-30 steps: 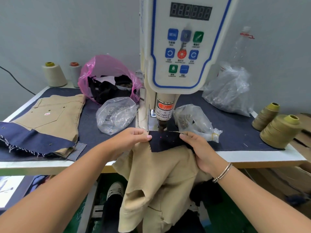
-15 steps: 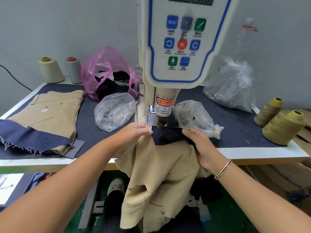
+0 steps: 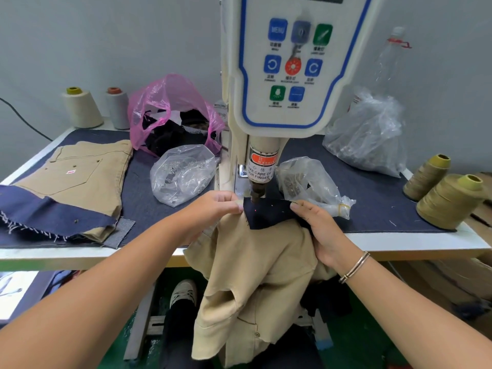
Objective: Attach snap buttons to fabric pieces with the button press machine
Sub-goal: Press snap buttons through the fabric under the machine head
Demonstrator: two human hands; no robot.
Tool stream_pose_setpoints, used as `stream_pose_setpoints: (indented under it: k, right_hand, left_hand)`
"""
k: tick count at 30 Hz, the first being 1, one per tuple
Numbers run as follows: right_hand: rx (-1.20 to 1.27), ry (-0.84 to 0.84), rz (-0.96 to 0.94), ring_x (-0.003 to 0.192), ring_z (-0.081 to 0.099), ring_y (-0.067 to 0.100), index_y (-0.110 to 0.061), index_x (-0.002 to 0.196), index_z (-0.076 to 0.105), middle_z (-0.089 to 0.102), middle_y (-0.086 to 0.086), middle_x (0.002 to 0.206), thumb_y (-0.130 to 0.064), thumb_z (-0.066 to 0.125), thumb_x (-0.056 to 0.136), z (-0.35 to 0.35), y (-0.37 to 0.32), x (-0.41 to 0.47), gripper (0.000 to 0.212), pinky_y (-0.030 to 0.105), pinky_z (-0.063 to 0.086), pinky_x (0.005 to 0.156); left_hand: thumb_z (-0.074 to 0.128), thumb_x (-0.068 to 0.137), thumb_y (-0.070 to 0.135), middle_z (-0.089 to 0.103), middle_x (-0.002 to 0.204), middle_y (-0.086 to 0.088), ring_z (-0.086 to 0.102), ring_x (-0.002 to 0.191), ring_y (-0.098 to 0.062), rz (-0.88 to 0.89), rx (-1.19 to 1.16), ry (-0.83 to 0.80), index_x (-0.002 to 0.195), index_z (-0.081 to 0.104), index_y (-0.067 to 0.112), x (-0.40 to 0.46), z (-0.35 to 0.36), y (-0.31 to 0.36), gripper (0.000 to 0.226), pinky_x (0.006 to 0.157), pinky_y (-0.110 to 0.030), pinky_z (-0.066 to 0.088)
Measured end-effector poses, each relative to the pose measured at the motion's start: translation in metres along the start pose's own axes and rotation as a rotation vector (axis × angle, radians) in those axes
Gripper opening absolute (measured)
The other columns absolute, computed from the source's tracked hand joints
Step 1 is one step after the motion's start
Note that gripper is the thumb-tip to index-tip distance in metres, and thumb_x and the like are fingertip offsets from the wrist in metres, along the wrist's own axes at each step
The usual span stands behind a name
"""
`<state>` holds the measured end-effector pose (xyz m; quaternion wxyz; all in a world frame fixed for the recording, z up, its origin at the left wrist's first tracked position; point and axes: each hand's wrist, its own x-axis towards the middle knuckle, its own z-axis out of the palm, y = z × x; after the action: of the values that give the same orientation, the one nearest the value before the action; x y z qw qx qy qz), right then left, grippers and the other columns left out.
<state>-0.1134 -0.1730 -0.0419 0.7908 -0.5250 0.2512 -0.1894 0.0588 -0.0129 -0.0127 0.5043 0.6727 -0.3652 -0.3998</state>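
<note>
Fabric: navy flap (image 3: 269, 213) of the tan garment (image 3: 255, 265) sits flat under the press head (image 3: 257, 191), at the counter (image 3: 399, 239) front edge. Rest of the garment hangs off the edge toward the lap, so only the flap lies on the die.

Left hand (image 3: 213, 209) pinches the flap's left edge, grip pressed together on the cloth. Right hand (image 3: 316, 225) holds the right edge, thumb on top, fingers curled under. Both pull outward, likely to keep the flap taut and wrinkle-free at the strike point. Fingers stay to either side of the head, apart from it, which fits the finger warning label (image 3: 262, 169).

Red laser dots (image 3: 256, 209) show on the navy cloth just in front of the head, probably the aim mark.

Judgement: alignment step, snap not yet set here. Can't tell whether a snap part is loaded in the die.

Bags of hardware (image 3: 183, 174) and (image 3: 306, 182) flank the machine within reach. Finished pieces (image 3: 80, 182) are stacked at left, clear of the work zone.
</note>
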Motion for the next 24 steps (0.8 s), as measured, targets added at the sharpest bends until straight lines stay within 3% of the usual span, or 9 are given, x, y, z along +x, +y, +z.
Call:
stream_pose_setpoints:
  k: [5,9,17,24]
  right_hand:
    - [-0.013,0.003,0.003,0.079,0.068,0.014,-0.017,0.077,0.070,0.072,0.006,0.087,-0.028,0.070,0.071,0.0006,-0.0004,0.0001,0.012,0.023,0.054,0.067]
    - [-0.021,0.002,0.007,0.082,0.067,0.015,-0.016,0.079,0.070,0.071,0.007,0.089,-0.029,0.070,0.070,0.0000,-0.0001,0.0008,0.016,0.025,0.053,0.073]
    - [-0.036,-0.005,0.006,0.083,0.068,0.014,-0.020,0.076,0.074,0.073,0.006,0.090,-0.029,0.069,0.071,0.0006,-0.0006,0.0004,0.012,0.023,0.054,0.071]
    - [-0.033,-0.013,0.002,0.084,0.067,0.016,-0.012,0.084,0.070,0.072,0.008,0.092,-0.029,0.069,0.071,0.0019,-0.0003,-0.0004,0.021,0.024,0.055,0.073]
  left_hand:
    - [0.065,0.082,0.020,0.059,0.069,0.001,0.053,0.069,-0.014,0.007,0.020,0.030,0.069,0.062,0.018,0.0016,-0.0020,-0.0023,0.014,0.070,-0.028,0.038]
    - [0.065,0.069,0.030,0.058,0.065,0.005,0.052,0.062,-0.007,0.005,0.017,0.036,0.064,0.062,0.022,0.0011,-0.0011,0.0003,0.010,0.066,-0.023,0.038]
    - [0.065,0.070,0.031,0.062,0.065,0.007,0.056,0.063,-0.006,0.014,-0.002,-0.006,0.060,0.065,0.026,0.0022,-0.0036,-0.0023,0.012,0.066,-0.023,0.042]
    - [0.067,0.070,0.031,0.060,0.065,0.007,0.054,0.061,-0.006,0.041,-0.048,-0.005,0.063,0.061,0.022,0.0039,-0.0031,-0.0077,0.012,0.060,-0.016,0.040]
